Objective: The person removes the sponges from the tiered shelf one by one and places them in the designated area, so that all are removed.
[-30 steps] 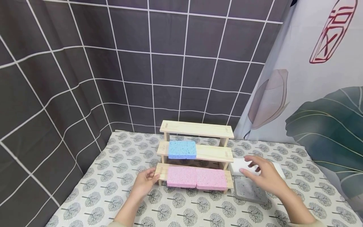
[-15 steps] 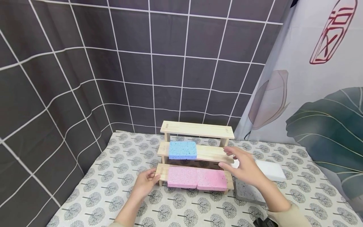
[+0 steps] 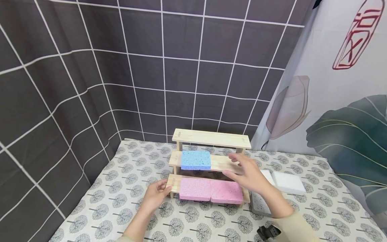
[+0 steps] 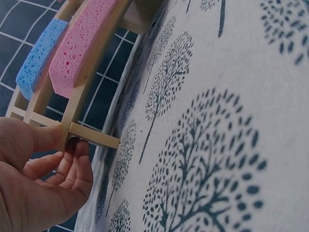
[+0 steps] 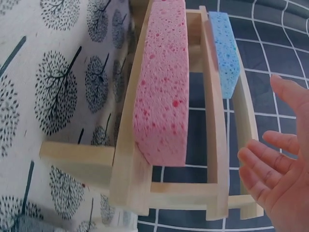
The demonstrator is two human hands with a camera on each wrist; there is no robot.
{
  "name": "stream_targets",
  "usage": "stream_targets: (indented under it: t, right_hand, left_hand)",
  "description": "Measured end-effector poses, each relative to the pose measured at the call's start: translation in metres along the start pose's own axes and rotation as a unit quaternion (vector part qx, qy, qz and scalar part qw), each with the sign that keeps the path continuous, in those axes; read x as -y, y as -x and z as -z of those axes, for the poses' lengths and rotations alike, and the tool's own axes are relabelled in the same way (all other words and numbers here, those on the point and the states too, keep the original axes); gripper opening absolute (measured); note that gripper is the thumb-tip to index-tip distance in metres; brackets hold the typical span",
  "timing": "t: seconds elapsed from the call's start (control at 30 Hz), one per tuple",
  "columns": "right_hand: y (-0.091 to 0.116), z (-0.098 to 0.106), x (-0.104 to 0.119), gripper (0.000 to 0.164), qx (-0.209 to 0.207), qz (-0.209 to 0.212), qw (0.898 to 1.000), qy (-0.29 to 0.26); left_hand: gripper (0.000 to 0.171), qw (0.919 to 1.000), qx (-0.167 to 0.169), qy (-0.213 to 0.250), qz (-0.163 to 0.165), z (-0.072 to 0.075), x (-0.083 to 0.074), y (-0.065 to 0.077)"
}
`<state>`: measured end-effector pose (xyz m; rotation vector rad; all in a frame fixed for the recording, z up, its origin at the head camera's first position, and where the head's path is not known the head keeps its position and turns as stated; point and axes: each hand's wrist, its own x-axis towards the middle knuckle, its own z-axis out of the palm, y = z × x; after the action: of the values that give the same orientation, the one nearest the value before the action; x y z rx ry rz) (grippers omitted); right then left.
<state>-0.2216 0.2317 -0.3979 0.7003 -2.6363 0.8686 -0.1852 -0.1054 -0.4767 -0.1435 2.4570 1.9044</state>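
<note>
A three-step wooden rack (image 3: 211,137) stands on the table. Two pink sponges (image 3: 195,189) lie side by side on its lowest step, and a blue sponge (image 3: 196,159) lies on the left part of the middle step. My left hand (image 3: 155,195) grips the left end of the lowest step; in the left wrist view its thumb is on top and its curled fingers are beneath. Holding nothing, my right hand (image 3: 249,173) hovers over the right part of the middle step, its fingers relaxed and the thumb apart, as the right wrist view also shows.
Right of the rack lie a grey block (image 3: 260,204), partly covered by my right forearm, and white blocks (image 3: 290,183) behind it. Tree-patterned cloth (image 3: 102,205) covers the table. A dark gridded curtain (image 3: 145,74) hangs behind and to the left.
My right hand has moved left, from above the white and grey blocks to over the right part of the middle step. The left hand keeps its grip on the rack.
</note>
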Motion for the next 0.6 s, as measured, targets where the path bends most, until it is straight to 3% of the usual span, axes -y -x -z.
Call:
stream_targets:
  t: [0.6]
  right_hand:
    - [-0.02, -0.018, 0.011, 0.074, 0.016, -0.002, 1.0, -0.001]
  left_hand:
    - [0.046, 1.0, -0.001, 0.009, -0.002, 0.001, -0.001, 0.001]
